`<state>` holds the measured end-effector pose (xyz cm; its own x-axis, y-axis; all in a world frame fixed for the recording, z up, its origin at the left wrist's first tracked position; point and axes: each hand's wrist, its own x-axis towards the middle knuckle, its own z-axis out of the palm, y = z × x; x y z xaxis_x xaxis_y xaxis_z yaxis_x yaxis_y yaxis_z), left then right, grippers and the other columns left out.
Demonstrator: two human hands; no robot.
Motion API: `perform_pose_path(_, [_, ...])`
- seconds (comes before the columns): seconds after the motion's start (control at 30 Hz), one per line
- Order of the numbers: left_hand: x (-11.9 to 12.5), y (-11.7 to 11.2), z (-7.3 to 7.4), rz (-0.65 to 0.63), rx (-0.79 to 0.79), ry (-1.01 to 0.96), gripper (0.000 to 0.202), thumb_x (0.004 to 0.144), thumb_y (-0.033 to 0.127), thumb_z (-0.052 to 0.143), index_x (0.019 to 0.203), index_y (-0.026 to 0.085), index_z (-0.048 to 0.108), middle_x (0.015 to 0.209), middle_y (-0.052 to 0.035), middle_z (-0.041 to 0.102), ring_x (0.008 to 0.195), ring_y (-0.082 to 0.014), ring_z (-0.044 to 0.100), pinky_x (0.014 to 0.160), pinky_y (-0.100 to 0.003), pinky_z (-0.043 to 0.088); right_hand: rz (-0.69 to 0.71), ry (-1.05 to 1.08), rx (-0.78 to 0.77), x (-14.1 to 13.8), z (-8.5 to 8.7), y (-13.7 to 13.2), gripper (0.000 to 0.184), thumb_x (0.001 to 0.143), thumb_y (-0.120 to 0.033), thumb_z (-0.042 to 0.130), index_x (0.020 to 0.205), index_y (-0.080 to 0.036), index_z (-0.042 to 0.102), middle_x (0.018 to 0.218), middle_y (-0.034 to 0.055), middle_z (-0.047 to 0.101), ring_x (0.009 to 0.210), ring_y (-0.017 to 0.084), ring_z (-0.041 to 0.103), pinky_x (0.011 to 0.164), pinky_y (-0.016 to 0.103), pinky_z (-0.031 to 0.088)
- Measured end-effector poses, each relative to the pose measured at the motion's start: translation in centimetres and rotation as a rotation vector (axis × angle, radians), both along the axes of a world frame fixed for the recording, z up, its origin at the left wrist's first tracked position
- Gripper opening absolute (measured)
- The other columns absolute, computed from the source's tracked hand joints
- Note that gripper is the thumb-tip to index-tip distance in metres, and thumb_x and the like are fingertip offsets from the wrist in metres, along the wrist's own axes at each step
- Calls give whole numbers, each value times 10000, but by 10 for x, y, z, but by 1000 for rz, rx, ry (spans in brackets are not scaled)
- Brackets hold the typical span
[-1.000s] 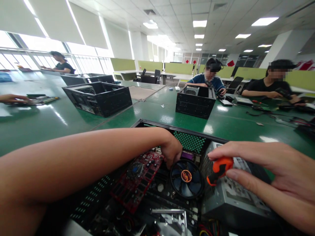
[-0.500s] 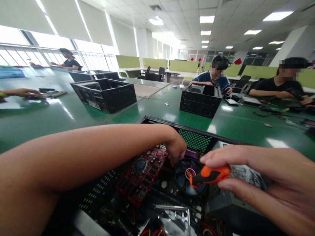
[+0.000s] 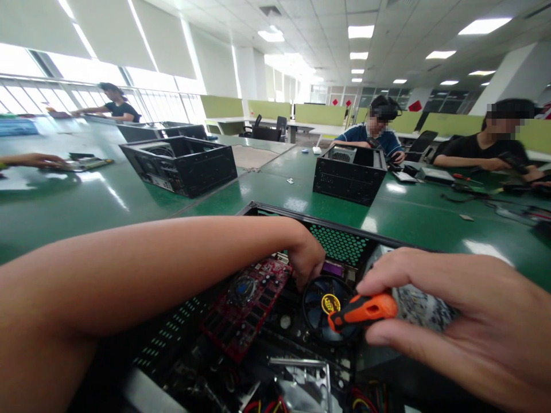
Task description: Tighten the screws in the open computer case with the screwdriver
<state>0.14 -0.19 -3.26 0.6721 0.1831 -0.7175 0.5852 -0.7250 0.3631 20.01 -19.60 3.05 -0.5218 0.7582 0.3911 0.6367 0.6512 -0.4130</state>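
Lower right of the frame, nearest the camera, the right hand (image 3: 465,321) pinches an orange-and-black plastic-handled screwdriver (image 3: 364,310) between thumb and fingertips. The tool lies sideways above the round black cooling fan with a yellow hub (image 3: 329,304), and its tip is not on any screw that can be seen.

From the lower left the bare left forearm crosses into the open black metal computer case (image 3: 344,229). The left hand (image 3: 307,258) is curled downward at the far end of the red printed-circuit expansion card (image 3: 247,304), just beside the fan. Whether its fingers grip anything is hidden.

As things lie, the case's side cover is off and the inside is exposed. Yet the card, the fan and the grey metal power-supply box (image 3: 422,304) at the right all sit inside — nothing looks lifted out, so the work seems at an early stage, with the fastenings yet to be dealt with.

Beyond the case, the glossy green surface (image 3: 86,206) carries two more open black cases, one in the left middle of the frame (image 3: 181,166) and one right of centre (image 3: 349,175). At the far edge other people sit at work — two at the upper right, one at the upper left by the windows.
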Motion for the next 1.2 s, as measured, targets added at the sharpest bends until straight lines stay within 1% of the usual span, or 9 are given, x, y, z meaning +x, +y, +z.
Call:
perform_pose_path(0.13, [0, -2, 3, -10, 16, 23, 80, 667, 196, 898, 679, 229, 827, 617, 32, 728, 709, -207, 666, 662, -300, 482, 6, 9, -24, 1, 2, -1, 147, 1025, -495, 698, 1042, -383, 792, 908, -26, 832, 749, 240, 797, 726, 371, 688])
perform_pose_path(0.33, [2, -1, 3, -22, 34, 12, 129, 603, 163, 910, 658, 230, 815, 584, 51, 707, 701, -199, 655, 653, -283, 472, 56, -27, 30, 1, 3, 1, 216, 1071, -365, 645, 1216, -386, 804, 1112, -19, 874, 936, 244, 847, 894, 368, 704])
perform_pose_path(0.47, [4, -2, 5, -7, 20, 39, 98, 641, 151, 873, 651, 225, 809, 600, 40, 719, 699, -201, 652, 672, -292, 487, 52, -12, 44, 1, 1, -1, 281, 1053, -358, 641, 1273, -428, 801, 1174, -28, 877, 981, 264, 855, 942, 401, 713])
perform_pose_path(0.6, [4, -4, 7, 21, 18, 45, 105, 655, 167, 888, 651, 223, 799, 611, 38, 718, 726, -211, 668, 695, -301, 498, 27, 4, 32, 3, 4, -2, 197, 1060, -442, 670, 1188, -405, 814, 1101, -25, 881, 916, 258, 855, 887, 369, 719])
perform_pose_path(0.8, [4, -7, 12, 27, -5, 82, 118, 692, 184, 860, 620, 233, 781, 616, 25, 707, 727, -217, 667, 708, -318, 493, -101, 83, 118, 25, 10, 8, 182, 1064, -471, 710, 1231, -462, 780, 1081, -93, 891, 823, 209, 861, 766, 277, 699])
perform_pose_path(0.9, [5, -8, 14, 24, 11, 95, 154, 682, 174, 865, 583, 237, 764, 612, 21, 700, 716, -215, 649, 725, -328, 491, -200, 106, 127, 37, 11, 17, 209, 1053, -475, 707, 1232, -403, 789, 1075, -49, 895, 822, 240, 864, 669, 298, 682])
perform_pose_path(1.0, [7, -9, 16, 1, 39, 87, 165, 698, 171, 874, 582, 234, 774, 607, 24, 696, 712, -204, 638, 707, -320, 472, -244, 98, 179, 41, 11, 28, 202, 1041, -464, 693, 1130, -338, 825, 1019, -7, 893, 785, 251, 848, 575, 309, 646])
perform_pose_path(1.07, [7, -9, 17, -9, 36, 79, 155, 712, 160, 878, 603, 233, 795, 608, 30, 706, 712, -196, 638, 695, -309, 461, -240, 91, 205, 41, 10, 33, 187, 1029, -417, 691, 1078, -305, 833, 981, 10, 890, 778, 251, 842, 603, 323, 650])
perform_pose_path(1.2, [9, -9, 19, -29, 45, 61, 171, 733, 122, 897, 627, 227, 813, 591, 49, 701, 685, -166, 624, 657, -275, 436, -220, 84, 190, 41, 6, 41, 180, 1033, -351, 674, 1108, -276, 820, 996, 24, 889, 831, 248, 844, 697, 339, 656])
